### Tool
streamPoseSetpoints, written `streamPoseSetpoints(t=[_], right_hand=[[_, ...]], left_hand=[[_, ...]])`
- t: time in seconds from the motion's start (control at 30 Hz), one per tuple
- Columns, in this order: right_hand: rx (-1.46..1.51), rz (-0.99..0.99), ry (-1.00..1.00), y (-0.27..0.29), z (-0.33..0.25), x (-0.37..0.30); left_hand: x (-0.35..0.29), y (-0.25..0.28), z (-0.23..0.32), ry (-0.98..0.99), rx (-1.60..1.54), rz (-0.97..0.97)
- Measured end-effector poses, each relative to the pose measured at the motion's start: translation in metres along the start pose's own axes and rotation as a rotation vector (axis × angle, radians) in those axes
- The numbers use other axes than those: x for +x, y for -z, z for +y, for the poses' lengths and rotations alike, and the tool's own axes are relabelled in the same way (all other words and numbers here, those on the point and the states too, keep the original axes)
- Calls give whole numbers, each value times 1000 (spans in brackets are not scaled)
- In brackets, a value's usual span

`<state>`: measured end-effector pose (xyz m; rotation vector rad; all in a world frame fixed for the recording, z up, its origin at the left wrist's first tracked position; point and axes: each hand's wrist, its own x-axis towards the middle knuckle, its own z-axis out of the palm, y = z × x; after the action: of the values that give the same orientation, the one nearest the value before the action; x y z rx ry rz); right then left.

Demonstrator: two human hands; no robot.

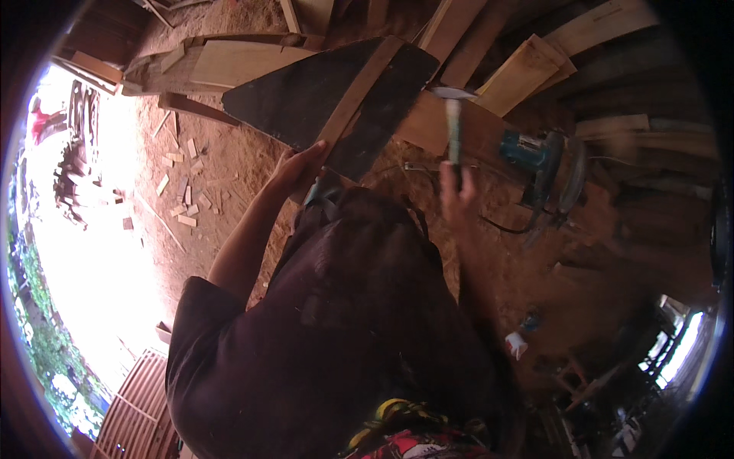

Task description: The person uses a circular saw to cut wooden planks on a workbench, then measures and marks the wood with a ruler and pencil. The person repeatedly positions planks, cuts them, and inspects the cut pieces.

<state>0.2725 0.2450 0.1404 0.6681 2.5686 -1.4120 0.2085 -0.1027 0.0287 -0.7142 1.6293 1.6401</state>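
A large dark board [287,98] with slanted edges lies in front of me. A brown wooden strip [358,90] runs slantwise across it. My left hand [304,165] is closed round the strip's near end, at the board's near edge; some of its fingers are hidden underneath. To the right of the board, my right hand [459,197] grips a hammer [454,130] by its greenish handle. The hammer's pale metal head is raised, blurred by motion, close to the board's right corner.
A teal circular saw [535,157] rests at the right, its dark cable [505,228] curving over the dirt floor. Planks [524,73] are stacked at the far right, and curved wood [245,61] lies behind the board. Small offcuts [187,206] litter the floor at left.
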Motion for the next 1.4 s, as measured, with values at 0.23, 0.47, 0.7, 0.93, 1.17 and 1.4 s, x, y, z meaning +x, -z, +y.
streamPoseSetpoints(t=[0.23, 0.47, 0.7, 0.93, 1.17, 1.4], right_hand=[[-85, -192, 178, -72, -14, 26], [-56, -43, 338, -76, -72, 19], [-568, -96, 276, -106, 8, 42], [-128, 15, 578, -77, -90, 59], [-612, -41, 447, -95, 10, 93], [-166, 147, 594, -80, -89, 73]], left_hand=[[17, -1, -13, -17, 20, 87], [4, -7, -5, -51, -52, 83], [-15, -15, 15, -52, 15, 58], [-10, -15, 10, -35, 25, 152], [-5, -13, 3, -9, -17, 106], [-1, -8, 1, 27, 61, 106]])
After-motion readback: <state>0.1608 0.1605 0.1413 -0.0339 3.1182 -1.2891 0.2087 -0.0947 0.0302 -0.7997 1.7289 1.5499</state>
